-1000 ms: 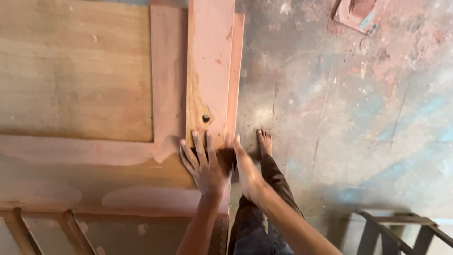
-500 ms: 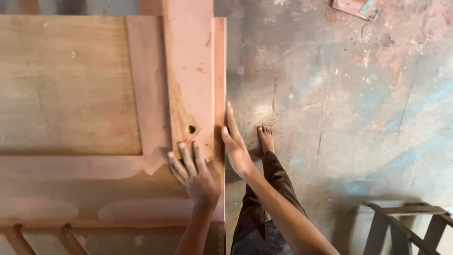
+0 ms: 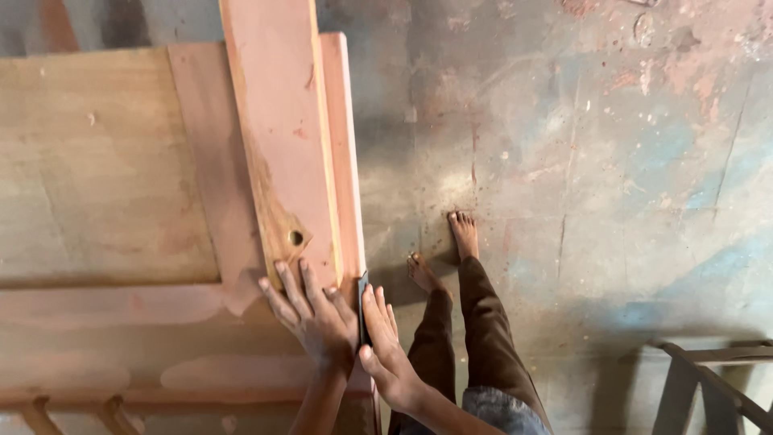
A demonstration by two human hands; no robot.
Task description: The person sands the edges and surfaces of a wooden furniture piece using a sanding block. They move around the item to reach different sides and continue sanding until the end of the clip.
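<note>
A reddish wooden board (image 3: 278,137) with a small round hole lies along the right stile of a wooden door panel (image 3: 105,169). My left hand (image 3: 314,318) rests flat, fingers spread, on the board's near end just below the hole. My right hand (image 3: 382,342) presses against the door's right edge and holds a thin dark flat piece (image 3: 363,306) upright between the two hands. My bare feet (image 3: 447,250) and dark trousers show on the floor to the right.
Stained, dusty concrete floor (image 3: 604,161) fills the right side. A dark metal frame (image 3: 717,379) stands at the lower right. Curved wooden slats (image 3: 72,411) show at the bottom left under the door.
My right hand slid back down the door edge toward me and now sits beside my left hand. The view shifted, and the board's holed end appears lower.
</note>
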